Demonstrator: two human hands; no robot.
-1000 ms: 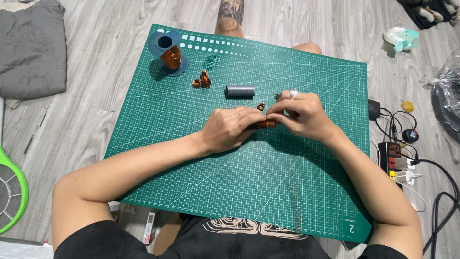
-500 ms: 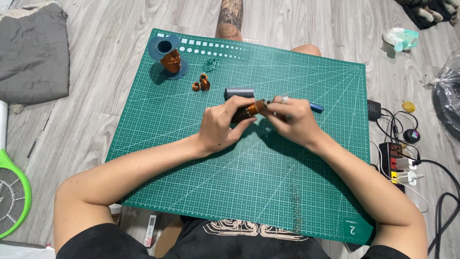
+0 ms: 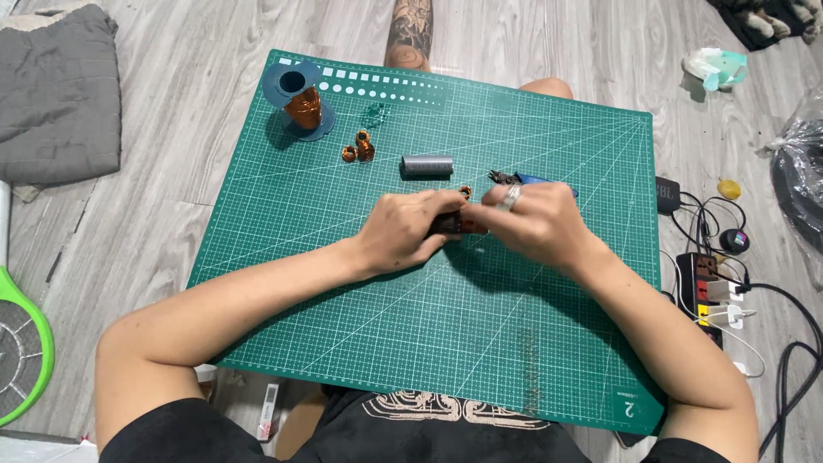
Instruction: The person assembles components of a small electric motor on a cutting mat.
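My left hand (image 3: 405, 230) and my right hand (image 3: 530, 225) meet over the middle of the green cutting mat (image 3: 411, 343). Both grip a short dark cylinder wound with copper wire (image 3: 454, 224): the left hand holds its body and the right fingers close on its right end. There is a ring on one right finger. Just above the hands lie a small copper coil (image 3: 465, 190) and blue-handled pliers (image 3: 525, 178), the latter partly hidden by the right hand. A bare grey cylinder (image 3: 427, 165) lies further back.
A blue spool of copper wire (image 3: 300, 105) stands at the mat's far left corner, with two small copper coils (image 3: 358, 147) near it. A folded grey cloth (image 3: 56, 94) lies far left, a green racket (image 3: 21, 343) near left. A power strip with cables (image 3: 711, 291) sits to the right.
Half a second ago the hands held the wound cylinder higher up the mat, near the grey cylinder. They have since come back toward me, and the right hand now covers more of the pliers.
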